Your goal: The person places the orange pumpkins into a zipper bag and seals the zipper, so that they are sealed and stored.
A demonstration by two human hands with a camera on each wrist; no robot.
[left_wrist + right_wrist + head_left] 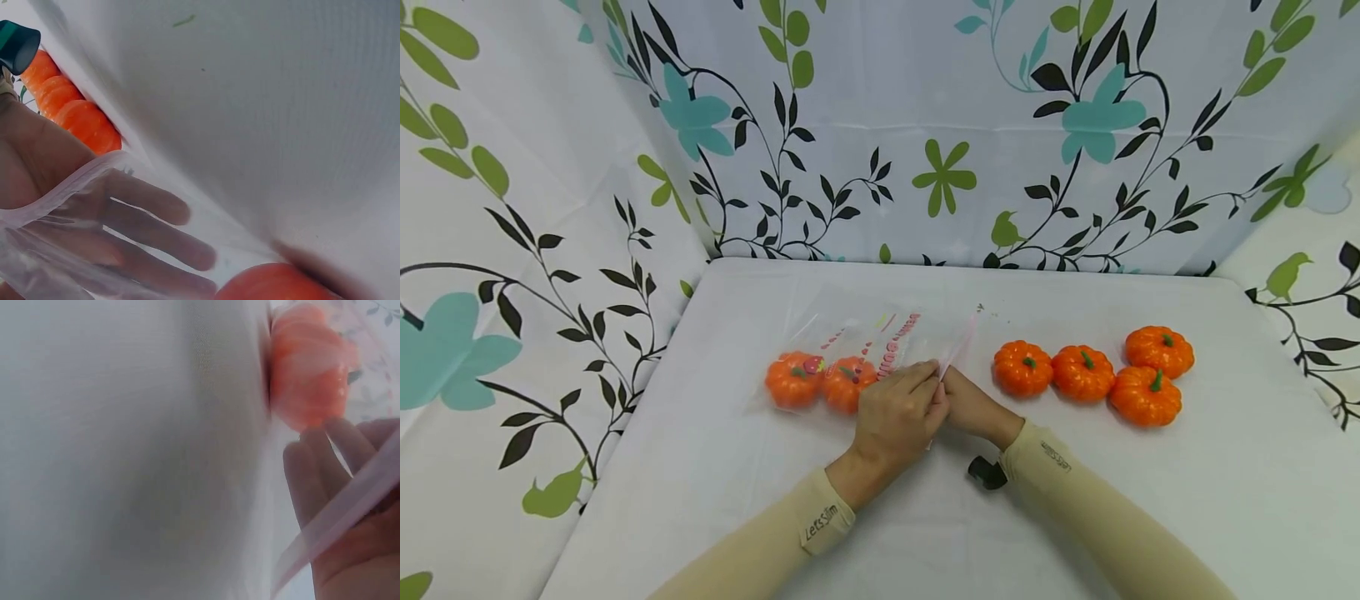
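A clear zip bag (917, 329) with red print lies on the table, with two small orange pumpkins, a left one (793, 381) and a right one (847, 385), inside. My left hand (898, 412) pinches the bag's mouth edge. Through that mouth reaches my right hand (976, 407), its fingers hidden in the head view behind the left hand. The left wrist view shows those fingers (159, 234) straight and spread behind the plastic, with the zip strip (69, 187) crossing the palm. In the right wrist view the fingertips come right up to a bagged pumpkin (307, 369).
Several more orange pumpkins (1084, 373) sit in a cluster to the right on the white table (880, 542). A black wrist camera (987, 472) hangs under my right wrist. Leaf-patterned curtains (850, 125) stand behind the table and at its sides.
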